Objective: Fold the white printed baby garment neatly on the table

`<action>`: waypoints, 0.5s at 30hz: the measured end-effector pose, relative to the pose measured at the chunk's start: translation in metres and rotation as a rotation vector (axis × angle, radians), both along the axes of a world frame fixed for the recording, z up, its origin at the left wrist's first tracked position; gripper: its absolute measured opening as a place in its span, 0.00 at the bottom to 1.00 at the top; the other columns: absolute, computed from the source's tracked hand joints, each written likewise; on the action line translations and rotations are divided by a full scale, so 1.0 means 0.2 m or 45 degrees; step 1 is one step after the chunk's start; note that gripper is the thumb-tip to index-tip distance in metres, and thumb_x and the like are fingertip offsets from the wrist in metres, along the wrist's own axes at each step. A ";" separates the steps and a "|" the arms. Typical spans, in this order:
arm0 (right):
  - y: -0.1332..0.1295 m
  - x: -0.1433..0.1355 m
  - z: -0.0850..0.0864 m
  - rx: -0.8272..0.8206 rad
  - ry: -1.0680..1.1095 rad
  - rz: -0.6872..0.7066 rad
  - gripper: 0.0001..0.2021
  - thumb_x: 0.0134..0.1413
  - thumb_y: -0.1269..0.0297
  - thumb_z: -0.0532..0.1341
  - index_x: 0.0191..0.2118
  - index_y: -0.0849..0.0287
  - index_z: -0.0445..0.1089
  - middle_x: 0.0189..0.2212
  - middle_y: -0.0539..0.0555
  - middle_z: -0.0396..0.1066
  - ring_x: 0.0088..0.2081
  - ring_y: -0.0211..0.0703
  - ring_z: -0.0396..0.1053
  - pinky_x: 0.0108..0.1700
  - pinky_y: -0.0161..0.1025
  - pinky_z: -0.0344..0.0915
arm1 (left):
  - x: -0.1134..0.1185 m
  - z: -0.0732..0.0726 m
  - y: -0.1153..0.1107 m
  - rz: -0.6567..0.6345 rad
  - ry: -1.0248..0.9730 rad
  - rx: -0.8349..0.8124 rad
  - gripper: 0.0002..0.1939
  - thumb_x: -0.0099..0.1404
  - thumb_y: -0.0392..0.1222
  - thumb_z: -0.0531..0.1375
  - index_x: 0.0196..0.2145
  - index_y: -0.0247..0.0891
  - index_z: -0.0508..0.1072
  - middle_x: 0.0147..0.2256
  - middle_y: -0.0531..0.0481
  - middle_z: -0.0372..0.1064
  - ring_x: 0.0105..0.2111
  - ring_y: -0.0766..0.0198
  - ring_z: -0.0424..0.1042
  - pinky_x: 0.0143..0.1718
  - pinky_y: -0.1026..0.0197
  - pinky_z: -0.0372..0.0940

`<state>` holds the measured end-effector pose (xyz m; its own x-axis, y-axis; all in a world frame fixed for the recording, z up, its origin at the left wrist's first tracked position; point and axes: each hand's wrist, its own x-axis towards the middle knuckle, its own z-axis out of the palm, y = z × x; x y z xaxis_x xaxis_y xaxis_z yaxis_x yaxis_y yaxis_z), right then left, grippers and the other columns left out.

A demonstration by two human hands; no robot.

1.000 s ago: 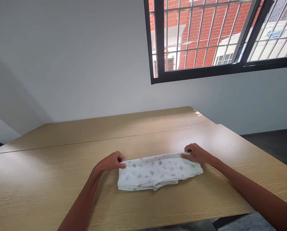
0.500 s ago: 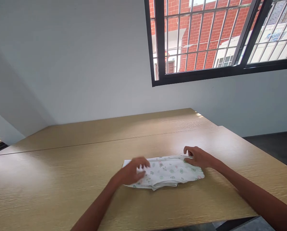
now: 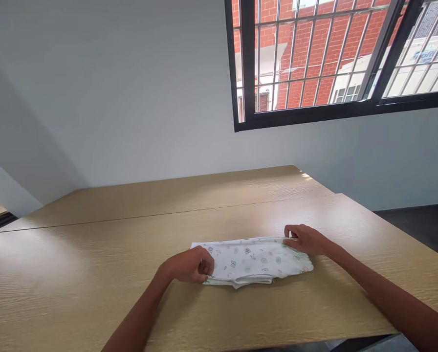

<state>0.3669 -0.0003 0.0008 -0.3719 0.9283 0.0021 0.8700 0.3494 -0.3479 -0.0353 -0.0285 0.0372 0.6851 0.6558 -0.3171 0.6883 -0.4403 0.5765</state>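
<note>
A pair of folded white baby pants [image 3: 253, 261] with small green, pink and black animal prints lies flat on the wooden table [image 3: 94, 274]. At the left end, my left hand [image 3: 191, 265] has its fingers curled in and its thumb at the near edge, closed on the cloth. My right hand [image 3: 307, 239] is at the far right edge, the thumb lying on the fabric and the fingers bent behind it in a pinch. The gathered cuff shows below that hand. Part of the left end is hidden under my left hand.
A seam crosses the table toward its back section [image 3: 189, 190]. Behind it stands a pale wall [image 3: 131, 98] with a black-framed, barred window [image 3: 307, 115] at the upper right. The table's near edge runs along the bottom right.
My left hand has come down and left from above the pants to their left end, its fingers curling onto the cloth. The right hand stays at the far right edge.
</note>
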 end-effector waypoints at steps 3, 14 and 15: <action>0.00 0.01 0.00 -0.002 -0.005 0.034 0.08 0.56 0.56 0.57 0.33 0.55 0.64 0.24 0.48 0.64 0.25 0.40 0.61 0.26 0.34 0.49 | -0.01 0.00 0.01 0.001 -0.026 -0.051 0.10 0.48 0.30 0.57 0.27 0.36 0.76 0.23 0.54 0.70 0.24 0.68 0.66 0.25 0.68 0.60; -0.01 -0.02 0.01 0.046 0.049 0.200 0.04 0.57 0.64 0.54 0.38 0.55 0.63 0.23 0.48 0.63 0.25 0.40 0.59 0.29 0.36 0.52 | 0.17 0.03 -0.10 0.001 -0.137 0.193 0.10 0.61 0.41 0.57 0.40 0.40 0.74 0.32 0.51 0.71 0.30 0.65 0.68 0.30 0.65 0.62; -0.02 -0.02 0.01 0.053 0.095 0.233 0.06 0.58 0.64 0.54 0.41 0.55 0.63 0.26 0.49 0.64 0.27 0.41 0.60 0.31 0.36 0.54 | 0.22 0.01 -0.11 0.011 -0.127 0.246 0.11 0.63 0.43 0.56 0.43 0.41 0.73 0.34 0.51 0.71 0.31 0.64 0.68 0.32 0.64 0.62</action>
